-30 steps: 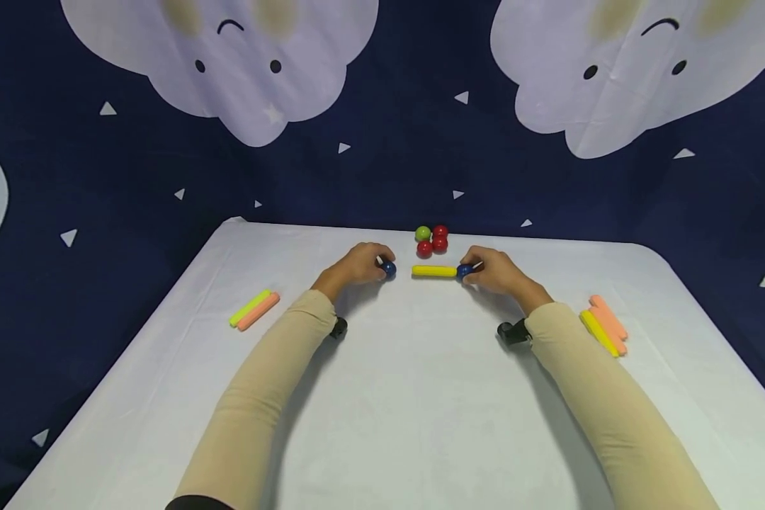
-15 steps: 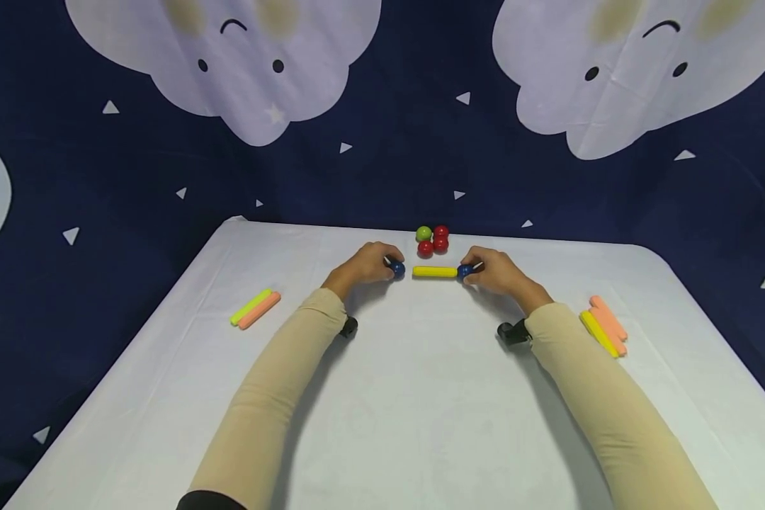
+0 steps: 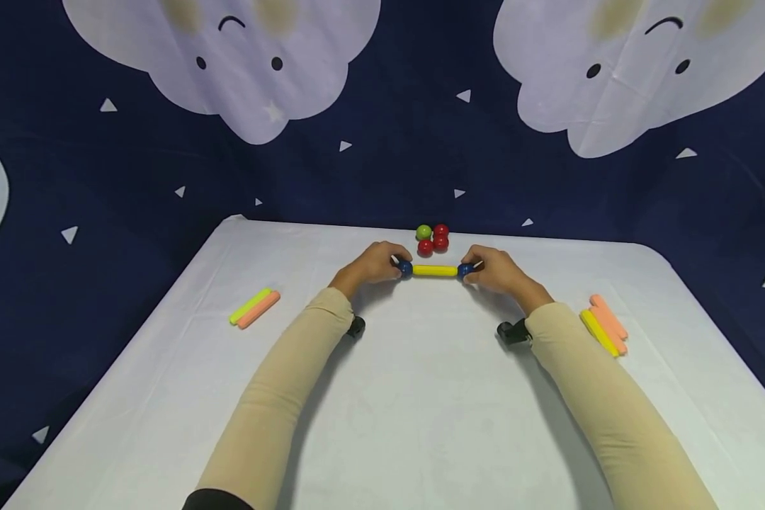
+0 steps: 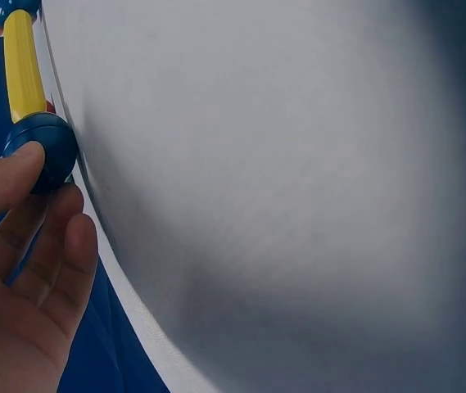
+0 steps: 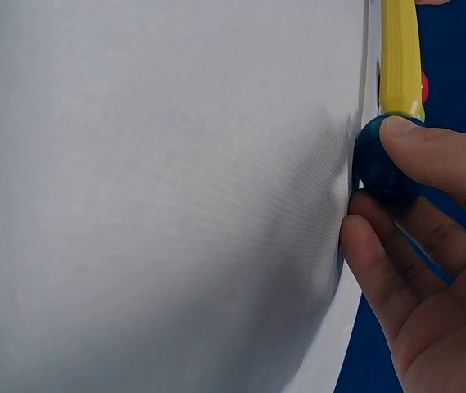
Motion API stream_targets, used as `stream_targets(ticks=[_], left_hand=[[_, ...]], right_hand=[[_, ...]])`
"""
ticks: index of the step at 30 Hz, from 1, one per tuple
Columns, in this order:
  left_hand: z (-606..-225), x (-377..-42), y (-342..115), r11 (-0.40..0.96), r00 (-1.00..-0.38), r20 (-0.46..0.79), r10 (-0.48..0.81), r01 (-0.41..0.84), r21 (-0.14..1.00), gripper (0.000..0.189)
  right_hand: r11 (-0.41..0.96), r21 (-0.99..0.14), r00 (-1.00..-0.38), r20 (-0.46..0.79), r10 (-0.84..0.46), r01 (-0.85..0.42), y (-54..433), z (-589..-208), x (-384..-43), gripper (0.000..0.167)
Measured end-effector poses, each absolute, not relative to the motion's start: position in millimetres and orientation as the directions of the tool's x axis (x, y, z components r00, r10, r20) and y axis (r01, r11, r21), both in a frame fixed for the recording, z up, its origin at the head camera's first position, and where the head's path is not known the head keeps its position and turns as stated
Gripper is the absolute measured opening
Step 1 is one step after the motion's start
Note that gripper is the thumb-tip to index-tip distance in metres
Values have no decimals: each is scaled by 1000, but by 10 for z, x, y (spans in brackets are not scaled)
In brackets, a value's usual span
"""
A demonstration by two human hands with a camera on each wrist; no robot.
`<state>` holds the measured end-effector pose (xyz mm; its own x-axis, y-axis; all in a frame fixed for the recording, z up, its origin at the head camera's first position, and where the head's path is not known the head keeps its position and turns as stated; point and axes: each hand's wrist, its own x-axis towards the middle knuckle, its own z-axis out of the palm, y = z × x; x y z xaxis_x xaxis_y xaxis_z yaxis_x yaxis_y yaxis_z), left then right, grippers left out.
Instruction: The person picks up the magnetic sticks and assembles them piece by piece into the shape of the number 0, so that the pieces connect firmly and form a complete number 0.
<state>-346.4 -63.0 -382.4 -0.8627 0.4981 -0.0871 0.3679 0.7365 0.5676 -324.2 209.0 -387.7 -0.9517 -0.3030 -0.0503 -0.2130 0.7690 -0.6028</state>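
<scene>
A yellow rod (image 3: 435, 270) lies level between two dark blue balls near the far side of the table. My left hand (image 3: 377, 262) pinches the left blue ball (image 4: 46, 147) between thumb and fingers, and that ball meets the rod's left end. At the other end, my right hand (image 3: 494, 270) pinches the right blue ball (image 5: 382, 160), which sits against the rod. In the left wrist view the thumb presses the ball's near side, with the yellow rod standing out beyond it.
Just behind the rod cluster several red balls (image 3: 440, 243) and one green ball (image 3: 423, 232). A yellow-green stick (image 3: 250, 307) and an orange stick (image 3: 258, 310) lie at left. At right lie orange sticks (image 3: 608, 317) and a yellow stick (image 3: 598, 333). A patterned curtain (image 3: 395, 177) hangs behind the white table (image 3: 433, 397).
My left hand has moved right with its blue ball, closing the gap to the yellow rod's left end. The right hand, its ball and the rod have stayed in place.
</scene>
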Motion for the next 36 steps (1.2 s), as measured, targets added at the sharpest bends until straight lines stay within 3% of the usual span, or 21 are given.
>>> stream_targets(ticks=[26,36], left_hand=[[-3799,-3459,-645,751,-871,-90,484,361,552,38],[-3808,-3476,-675,762,-869,-94,485,367,534,50]], right_hand=[[769,-591,-944,-35,-327,-244,2058,-3873,-3248,28],[778,-580,-947,-35,-320,-242,2052,-3872,-3239,27]])
